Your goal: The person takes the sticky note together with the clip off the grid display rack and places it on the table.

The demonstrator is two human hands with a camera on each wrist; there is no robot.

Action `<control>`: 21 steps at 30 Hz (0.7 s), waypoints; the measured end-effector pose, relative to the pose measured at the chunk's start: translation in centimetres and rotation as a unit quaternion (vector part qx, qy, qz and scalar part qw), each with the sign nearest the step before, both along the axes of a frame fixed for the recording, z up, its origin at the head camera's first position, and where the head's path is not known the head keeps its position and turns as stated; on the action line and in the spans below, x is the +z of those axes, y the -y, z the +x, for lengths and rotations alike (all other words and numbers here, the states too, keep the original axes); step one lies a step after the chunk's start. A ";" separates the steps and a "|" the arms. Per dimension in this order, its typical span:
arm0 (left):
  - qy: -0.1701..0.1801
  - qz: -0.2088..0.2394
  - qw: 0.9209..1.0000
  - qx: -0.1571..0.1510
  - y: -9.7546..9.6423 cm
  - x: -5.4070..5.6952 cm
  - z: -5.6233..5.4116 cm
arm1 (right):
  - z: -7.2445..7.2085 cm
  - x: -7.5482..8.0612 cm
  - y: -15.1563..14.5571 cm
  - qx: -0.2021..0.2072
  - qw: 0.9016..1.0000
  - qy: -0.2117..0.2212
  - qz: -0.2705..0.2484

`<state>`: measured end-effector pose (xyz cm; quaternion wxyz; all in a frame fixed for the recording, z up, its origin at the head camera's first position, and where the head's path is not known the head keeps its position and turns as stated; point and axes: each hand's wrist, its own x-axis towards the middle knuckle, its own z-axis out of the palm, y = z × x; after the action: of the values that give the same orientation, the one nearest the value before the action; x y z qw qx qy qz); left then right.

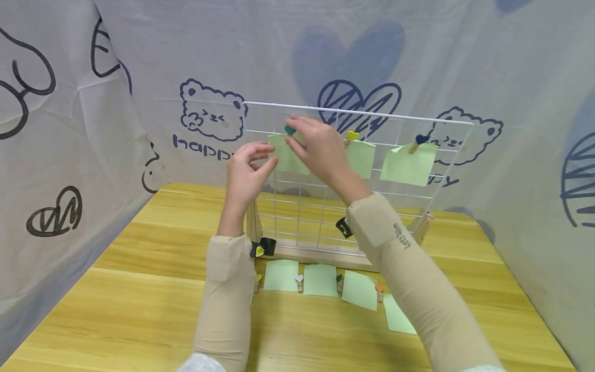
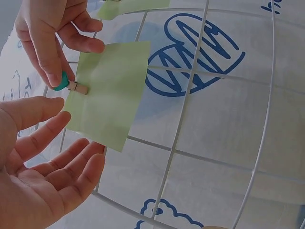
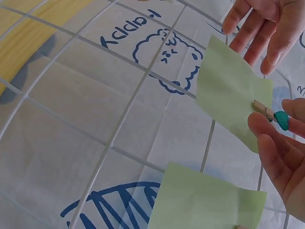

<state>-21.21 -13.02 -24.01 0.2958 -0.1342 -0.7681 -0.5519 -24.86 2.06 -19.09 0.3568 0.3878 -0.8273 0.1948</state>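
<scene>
One paper note (image 1: 282, 157), likely light and creasable, hangs near the wire grid's (image 1: 334, 110) top-left corner; right hand (image 1: 321, 147) pinches its teal-heart clothespin (image 3: 270, 113), the surest hold; left hand (image 1: 248, 168), fingers apart.

Both arms (image 1: 228, 299) stretch forward, the left grip (image 1: 246, 175) loosely relaxed, the right grip (image 1: 323, 150) seemingly pinching

A pale green paper note (image 1: 291, 157), roughly square and slightly bowed, hung upright at the front of the white wire grid panel (image 1: 267, 104), near its upper left corner and below the top edge. A small wooden clothespin (image 2: 76, 87) with a teal heart sat at the note's top edge, the heart beyond the paper, the wooden end overlapping its front face.
</scene>
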 end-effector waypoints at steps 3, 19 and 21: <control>0.001 0.001 1.000 0.001 0.0 0.0 -0.1 | 0.0 0.2 0.1 -0.010 1.000 0.004 0.014; 0.014 0.015 1.000 0.000 -0.4 -0.1 -0.4 | -0.2 0.3 0.7 -0.024 0.998 0.025 -0.052; 0.015 0.019 1.000 0.002 -0.5 -0.1 -0.5 | -0.3 0.2 0.7 -0.019 0.997 0.028 -0.066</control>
<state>-21.68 -12.53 -24.14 0.2878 -0.1191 -0.7622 -0.5675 -25.13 1.33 -18.91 0.3621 0.3418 -0.8295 0.2529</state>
